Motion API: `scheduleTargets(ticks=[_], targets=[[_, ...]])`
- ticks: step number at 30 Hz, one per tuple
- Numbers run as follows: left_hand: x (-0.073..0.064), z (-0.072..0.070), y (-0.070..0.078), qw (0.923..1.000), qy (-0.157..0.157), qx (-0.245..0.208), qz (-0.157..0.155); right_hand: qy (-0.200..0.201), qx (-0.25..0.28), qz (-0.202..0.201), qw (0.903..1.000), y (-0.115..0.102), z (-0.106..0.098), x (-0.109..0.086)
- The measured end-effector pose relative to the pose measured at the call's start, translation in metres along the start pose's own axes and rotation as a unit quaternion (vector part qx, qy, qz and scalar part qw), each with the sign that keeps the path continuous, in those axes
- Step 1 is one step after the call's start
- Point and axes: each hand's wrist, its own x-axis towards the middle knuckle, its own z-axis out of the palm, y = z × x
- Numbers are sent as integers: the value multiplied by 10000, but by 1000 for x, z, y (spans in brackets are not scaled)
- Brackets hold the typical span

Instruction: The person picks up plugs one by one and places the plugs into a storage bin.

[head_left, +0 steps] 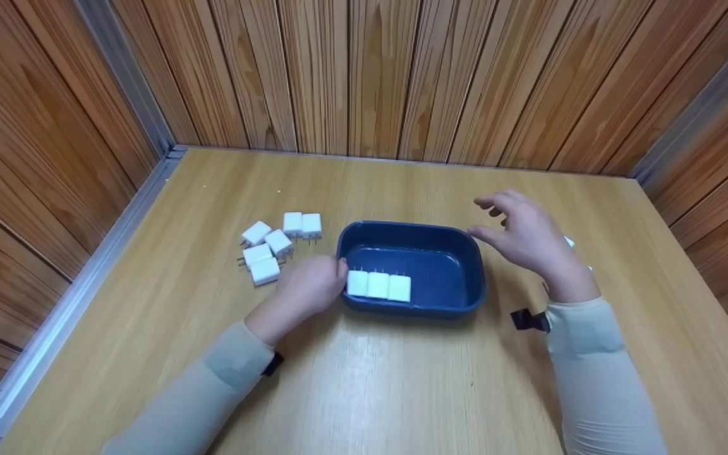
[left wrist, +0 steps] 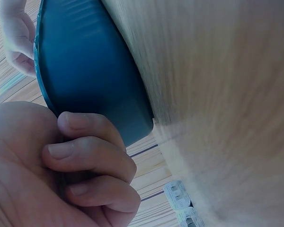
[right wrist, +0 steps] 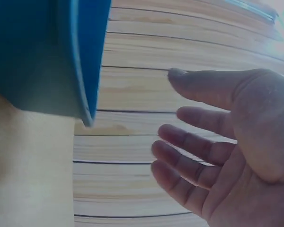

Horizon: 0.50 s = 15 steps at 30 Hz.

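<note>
A dark blue plastic bin (head_left: 414, 309) stands mid-table, with three white plug adapters (head_left: 378, 285) in a row along its near left side, prongs pointing away. My left hand (head_left: 313, 283) grips the bin's left rim, thumb at the inner edge; its curled fingers (left wrist: 90, 151) show against the outer wall in the left wrist view. At the right end of the bin, my right hand (head_left: 524, 239) hovers with thumb and fingers spread, holding nothing. In the right wrist view its fingers (right wrist: 189, 146) are apart from the bin wall (right wrist: 33, 61).
Left of the bin lie several loose white plug adapters (head_left: 266, 270), some touching each other. Small white pieces (head_left: 569, 241) peek out beyond my right wrist, mostly hidden. Wood-panelled walls (head_left: 376, 76) close off the table (head_left: 364, 392) at the back and sides.
</note>
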Motion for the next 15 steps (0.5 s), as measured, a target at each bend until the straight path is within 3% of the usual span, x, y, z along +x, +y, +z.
scheduleTargets(ticks=[15], targets=[[1,0,0,9995,-163,-217,-178,-407,-204,1021,9937,34,-24,-2]])
